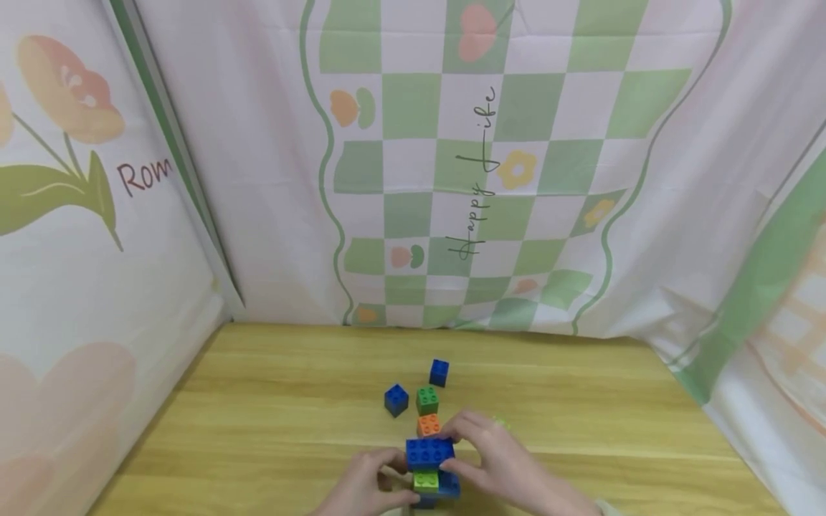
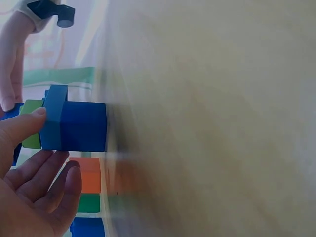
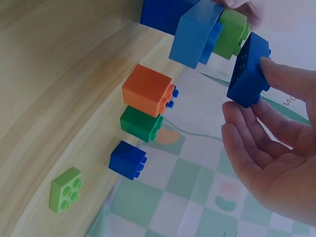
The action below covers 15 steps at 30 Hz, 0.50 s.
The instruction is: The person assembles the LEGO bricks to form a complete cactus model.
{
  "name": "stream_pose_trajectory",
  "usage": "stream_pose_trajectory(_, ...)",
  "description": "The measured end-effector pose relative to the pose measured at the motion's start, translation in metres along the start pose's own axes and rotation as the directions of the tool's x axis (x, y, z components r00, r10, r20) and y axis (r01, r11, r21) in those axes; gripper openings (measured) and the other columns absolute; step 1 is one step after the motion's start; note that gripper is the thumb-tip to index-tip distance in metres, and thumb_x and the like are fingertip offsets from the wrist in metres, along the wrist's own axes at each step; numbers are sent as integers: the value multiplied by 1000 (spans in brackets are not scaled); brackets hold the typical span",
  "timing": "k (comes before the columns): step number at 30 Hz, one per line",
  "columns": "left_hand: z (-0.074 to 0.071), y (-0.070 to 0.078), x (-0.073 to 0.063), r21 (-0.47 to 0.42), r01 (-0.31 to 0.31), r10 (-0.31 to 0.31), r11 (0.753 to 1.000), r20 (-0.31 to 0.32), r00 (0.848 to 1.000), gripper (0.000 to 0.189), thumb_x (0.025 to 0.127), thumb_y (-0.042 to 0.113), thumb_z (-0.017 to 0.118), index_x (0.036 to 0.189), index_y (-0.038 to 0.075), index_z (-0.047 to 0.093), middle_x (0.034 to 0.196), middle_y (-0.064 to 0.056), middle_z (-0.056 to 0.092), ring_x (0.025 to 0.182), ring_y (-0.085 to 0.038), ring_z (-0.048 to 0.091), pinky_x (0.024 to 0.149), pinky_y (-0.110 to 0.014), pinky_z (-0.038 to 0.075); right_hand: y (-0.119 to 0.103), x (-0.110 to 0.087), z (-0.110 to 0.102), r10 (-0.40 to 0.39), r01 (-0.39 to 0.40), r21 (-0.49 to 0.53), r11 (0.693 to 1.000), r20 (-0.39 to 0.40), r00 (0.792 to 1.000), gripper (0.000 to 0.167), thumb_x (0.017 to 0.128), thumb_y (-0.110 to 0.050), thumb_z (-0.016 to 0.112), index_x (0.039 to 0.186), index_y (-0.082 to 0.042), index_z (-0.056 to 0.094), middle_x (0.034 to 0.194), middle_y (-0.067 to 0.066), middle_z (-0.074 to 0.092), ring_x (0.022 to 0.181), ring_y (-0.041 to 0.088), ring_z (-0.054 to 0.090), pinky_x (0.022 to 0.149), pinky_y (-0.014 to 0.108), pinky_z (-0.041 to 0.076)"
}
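A small stack of toy building bricks stands near the front of the table. At its bottom is a dark blue block (image 2: 84,126), with a lighter blue brick (image 3: 193,37) above it and a lime green brick (image 3: 231,33) on top of that. My left hand (image 1: 371,481) pinches the stack from the left, its thumb at the lime and lighter blue bricks. Between thumb and fingers, my right hand (image 1: 493,455) holds a dark blue brick (image 1: 428,454) at the top of the stack. That brick is tilted against the lime one; whether it is seated cannot be told.
Just behind the stack lie an orange brick (image 1: 429,425) and a green brick (image 1: 427,400). Two blue bricks, one left (image 1: 396,400) and one farther back (image 1: 439,373), sit beyond. A loose lime brick (image 3: 65,189) lies mostly hidden behind my right hand. Printed curtains surround the table.
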State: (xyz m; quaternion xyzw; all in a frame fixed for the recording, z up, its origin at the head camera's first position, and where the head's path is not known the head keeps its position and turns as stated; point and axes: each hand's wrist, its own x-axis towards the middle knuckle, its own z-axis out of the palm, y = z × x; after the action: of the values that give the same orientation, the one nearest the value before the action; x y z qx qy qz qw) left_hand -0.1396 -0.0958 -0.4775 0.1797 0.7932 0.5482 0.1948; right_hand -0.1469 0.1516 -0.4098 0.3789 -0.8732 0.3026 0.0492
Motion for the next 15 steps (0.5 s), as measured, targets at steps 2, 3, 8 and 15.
stream_pose_trajectory(2,0,0,0,1,-6,6,1000,-2,1000,27,84,23,79,108,19,70,99,6,71,91,-2,65,74,-20,56,-1,0,1,-10,10,11,1000,8,1000,26,89,-24,74,111,-15,66,106,-9,66,96,2,62,79,21,59)
stream_pose_trajectory(3,0,0,0,3,-12,12,1000,-2,1000,26,84,23,79,108,19,70,99,6,71,91,-2,65,74,-20,56,-1,0,1,-23,23,15,1000,7,1000,25,89,-25,73,111,-15,65,105,-8,66,95,2,63,79,20,59)
stream_pose_trajectory(8,1,-2,0,-6,-32,32,999,0,999,27,84,22,79,109,19,70,100,5,72,91,-1,65,74,-18,56,-3,-1,4,-76,76,22,997,4,997,25,91,-26,71,112,-15,65,105,-6,66,95,4,64,77,22,59)
stream_pose_trajectory(15,0,-2,-1,-31,-54,54,998,8,999,28,85,22,78,112,18,70,100,5,73,88,0,67,74,-17,56,-7,-2,6,-16,13,59,998,60,998,24,93,-31,68,113,-18,65,106,-8,66,95,0,61,78,22,58)
